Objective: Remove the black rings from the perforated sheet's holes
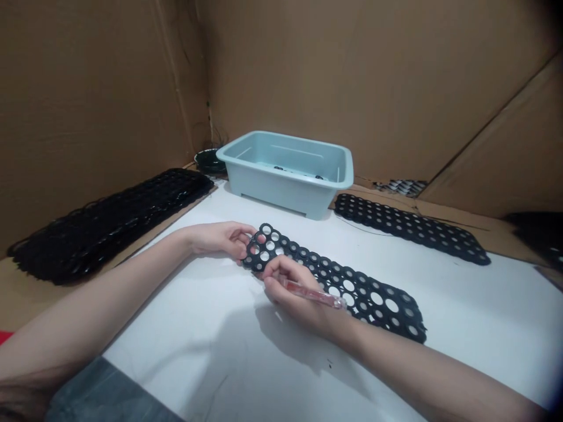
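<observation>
Across the white tabletop [197, 366] in the head view, both your hands are at one end of a black perforated strip [373, 296], a flexible band of linked rings lying flat and running off toward your right. Your left hand [220, 239] pinches the strip's far end, fingers curled onto its edge; whether a fingertip passes through a hole is hard to tell. Your right hand [292, 287] rests on the strip just beside the left, its fingers clenched around a slim translucent red pen [312, 294]. Your fingers hide the pen's tip, so you cannot tell if it touches the strip.

The step in hand looks like close work on this end of the strip, and the next move calls for a steady left-hand pinch so the strip cannot slide under the pen.

Beyond your hands stands a pale blue plastic tub [284, 139], with small dark pieces inside. A second perforated strip [409, 227] lies to its right, a heap of black sheets [109, 225] lies to the left, and a black coil [210, 161] sits behind that heap, against the cardboard wall [101, 88].
</observation>
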{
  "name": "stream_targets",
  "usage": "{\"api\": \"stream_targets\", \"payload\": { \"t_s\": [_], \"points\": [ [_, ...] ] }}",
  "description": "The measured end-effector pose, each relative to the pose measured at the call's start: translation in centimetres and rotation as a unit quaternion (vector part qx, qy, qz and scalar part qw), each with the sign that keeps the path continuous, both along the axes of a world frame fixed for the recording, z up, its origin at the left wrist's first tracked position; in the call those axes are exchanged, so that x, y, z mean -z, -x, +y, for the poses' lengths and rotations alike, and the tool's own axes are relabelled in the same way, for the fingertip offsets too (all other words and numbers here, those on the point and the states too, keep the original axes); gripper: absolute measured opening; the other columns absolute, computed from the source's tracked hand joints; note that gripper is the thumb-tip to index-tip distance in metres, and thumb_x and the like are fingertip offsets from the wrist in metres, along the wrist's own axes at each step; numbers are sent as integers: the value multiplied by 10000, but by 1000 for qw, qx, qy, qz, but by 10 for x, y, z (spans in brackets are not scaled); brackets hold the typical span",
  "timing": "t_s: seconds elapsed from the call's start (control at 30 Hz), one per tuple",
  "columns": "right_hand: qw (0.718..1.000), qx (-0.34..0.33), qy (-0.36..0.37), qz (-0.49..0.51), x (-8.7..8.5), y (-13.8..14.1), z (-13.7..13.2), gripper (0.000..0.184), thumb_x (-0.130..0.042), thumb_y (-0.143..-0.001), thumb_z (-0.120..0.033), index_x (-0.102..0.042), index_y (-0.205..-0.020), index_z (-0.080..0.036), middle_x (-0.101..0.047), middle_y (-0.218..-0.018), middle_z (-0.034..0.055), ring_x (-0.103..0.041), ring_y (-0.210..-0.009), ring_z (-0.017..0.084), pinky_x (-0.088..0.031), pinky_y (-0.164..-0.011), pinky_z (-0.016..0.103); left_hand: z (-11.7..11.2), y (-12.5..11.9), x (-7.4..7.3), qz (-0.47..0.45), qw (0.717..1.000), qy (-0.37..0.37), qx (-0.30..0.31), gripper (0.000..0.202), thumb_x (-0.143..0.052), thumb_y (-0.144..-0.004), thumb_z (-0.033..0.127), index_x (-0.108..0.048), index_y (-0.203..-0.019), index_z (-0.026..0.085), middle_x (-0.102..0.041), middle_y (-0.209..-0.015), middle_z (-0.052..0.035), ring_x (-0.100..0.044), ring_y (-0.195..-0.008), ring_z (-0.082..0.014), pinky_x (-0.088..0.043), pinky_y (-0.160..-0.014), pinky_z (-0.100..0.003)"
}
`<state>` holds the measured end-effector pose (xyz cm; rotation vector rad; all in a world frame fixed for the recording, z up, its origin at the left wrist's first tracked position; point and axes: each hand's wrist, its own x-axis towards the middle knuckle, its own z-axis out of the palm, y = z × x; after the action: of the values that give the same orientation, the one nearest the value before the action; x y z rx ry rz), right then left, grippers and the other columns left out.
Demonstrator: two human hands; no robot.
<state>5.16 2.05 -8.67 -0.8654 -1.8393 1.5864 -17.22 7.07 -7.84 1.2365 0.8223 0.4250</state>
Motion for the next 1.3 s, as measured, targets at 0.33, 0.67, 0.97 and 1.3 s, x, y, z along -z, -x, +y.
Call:
{"api": "stream_targets", "payload": {
  "t_s": [0.33,0.67,0.97,1.3],
  "points": [
    [998,20,-66,3,12,-6,14,164,-442,-846,-296,-571,-919,-225,-597,-849,7,-530,-732,113,-401,-641,236,0,0,-4,30,999,-6,14,514,-582,-620,-4,-477,-1095,163,-534,-859,-9,-496,-612,-64,-400,-542,-187],
    [999,45,-3,-14,10,-2,16,130,-424,-817,-192,-551,-843,-209,-601,-790,0,-543,-736,114,-392,-624,232,0,-1,-5,38,999,-16,24,552,-559,-639,8,-443,-1158,157,-570,-726,4,-507,-604,-87,-401,-541,-202],
    [999,40,-7,11,10,-1,13,37,-423,-829,-199,-435,-795,-198,-581,-783,-8,-454,-607,88,-360,-600,243,-1,0,-6,40,999,-28,24,444,-577,-617,35,-481,-1038,140,-563,-687,7,-517,-584,-93,-376,-484,-187],
    [999,20,39,25,8,-3,14,39,-451,-830,-229,-437,-826,-193,-585,-796,5,-450,-581,76,-340,-542,213,-2,0,-10,82,996,-12,12,320,-611,-637,113,-488,-930,150,-546,-644,23,-512,-538,-99,-373,-474,-208]
  ]
}}
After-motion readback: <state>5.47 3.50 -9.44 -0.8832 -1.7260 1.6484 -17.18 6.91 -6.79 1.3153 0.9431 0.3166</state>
